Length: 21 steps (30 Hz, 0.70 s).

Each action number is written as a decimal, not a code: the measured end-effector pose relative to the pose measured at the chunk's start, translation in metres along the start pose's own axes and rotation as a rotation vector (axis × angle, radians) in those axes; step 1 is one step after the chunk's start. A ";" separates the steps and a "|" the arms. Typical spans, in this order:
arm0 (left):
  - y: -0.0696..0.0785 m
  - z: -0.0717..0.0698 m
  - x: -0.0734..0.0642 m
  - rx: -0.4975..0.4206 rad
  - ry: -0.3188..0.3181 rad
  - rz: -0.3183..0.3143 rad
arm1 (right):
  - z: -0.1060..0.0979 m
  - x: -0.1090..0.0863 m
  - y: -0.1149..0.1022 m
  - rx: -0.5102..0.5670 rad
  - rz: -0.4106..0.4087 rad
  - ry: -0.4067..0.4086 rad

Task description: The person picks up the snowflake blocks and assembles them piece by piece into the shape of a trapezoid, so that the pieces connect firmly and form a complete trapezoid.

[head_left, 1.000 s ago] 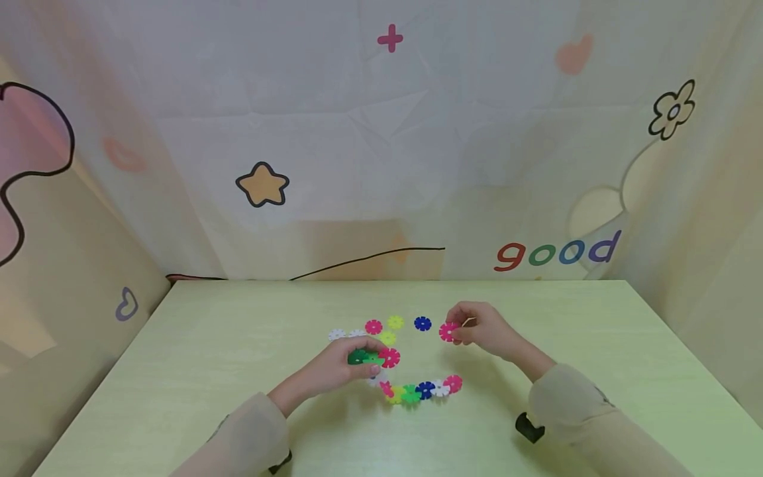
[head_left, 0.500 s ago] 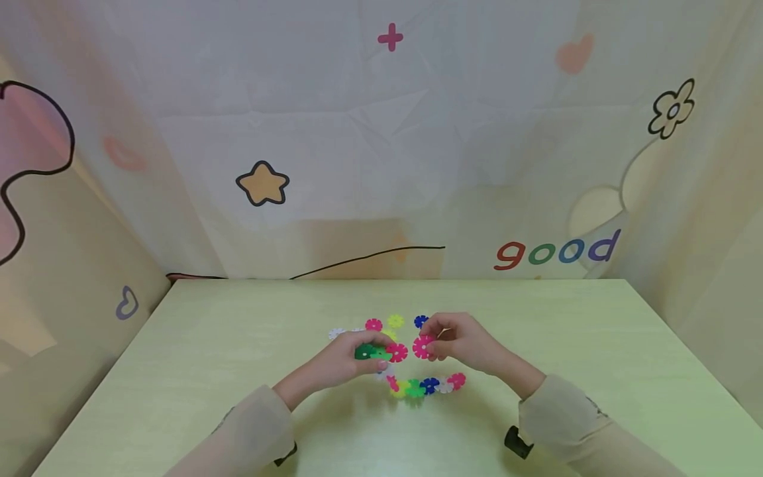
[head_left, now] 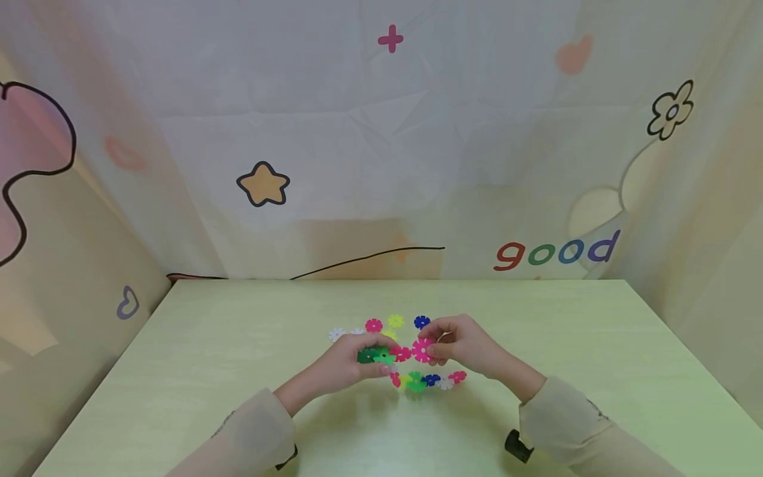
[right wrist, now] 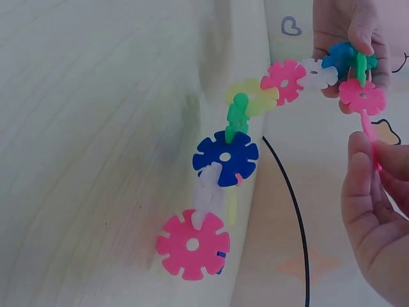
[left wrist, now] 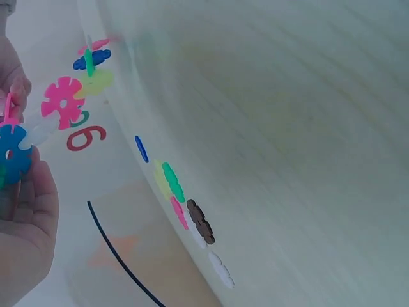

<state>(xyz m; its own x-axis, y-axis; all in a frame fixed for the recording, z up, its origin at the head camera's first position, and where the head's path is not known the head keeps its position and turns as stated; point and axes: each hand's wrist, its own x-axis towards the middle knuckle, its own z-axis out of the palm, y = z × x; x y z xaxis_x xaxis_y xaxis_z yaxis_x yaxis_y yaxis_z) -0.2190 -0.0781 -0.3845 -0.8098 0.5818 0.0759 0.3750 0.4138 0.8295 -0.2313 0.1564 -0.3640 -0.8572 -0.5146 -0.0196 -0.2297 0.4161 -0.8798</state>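
Observation:
My left hand (head_left: 352, 361) grips a chain of interlocking notched plastic discs above the table. A dark green disc (head_left: 366, 356), a light green disc (head_left: 384, 356) and a pink end disc (head_left: 403, 354) show at its fingers. Between thumb and fingers, my right hand (head_left: 465, 341) pinches another pink disc (head_left: 422, 350). In the right wrist view, this pinched disc (right wrist: 368, 134) is edge-on, its rim right at the end disc (right wrist: 362, 96). The chain's other part curves toward the front right, with a blue disc (right wrist: 225, 157) and a pink disc (right wrist: 193, 244) at its tip.
Loose discs lie on the table (head_left: 191, 384) behind the hands: a blue one (head_left: 422, 322), a yellow one (head_left: 396, 320), a pink one (head_left: 373, 325) and white ones. A dark brown disc (left wrist: 200, 221) shows in the left wrist view. A printed curtain (head_left: 334, 165) stands behind the table.
My right hand has moved left and slightly down, bringing its pink disc to the chain's pink end disc. My left hand has shifted slightly right, and the chain has turned with it.

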 end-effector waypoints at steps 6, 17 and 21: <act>0.002 0.003 -0.001 0.026 0.018 0.029 | 0.000 -0.003 -0.003 0.065 0.044 0.012; 0.006 0.009 -0.004 0.067 0.062 0.140 | 0.005 -0.002 0.000 0.185 0.171 0.059; 0.007 0.009 -0.005 0.074 0.068 0.164 | 0.006 -0.002 0.002 0.245 0.189 0.063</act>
<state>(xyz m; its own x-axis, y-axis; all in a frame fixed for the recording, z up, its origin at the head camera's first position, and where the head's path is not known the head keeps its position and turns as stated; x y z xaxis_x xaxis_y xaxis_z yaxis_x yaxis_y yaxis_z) -0.2080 -0.0716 -0.3843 -0.7625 0.5983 0.2460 0.5349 0.3693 0.7599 -0.2266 0.1536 -0.3683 -0.9026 -0.3951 -0.1710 0.0479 0.3025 -0.9519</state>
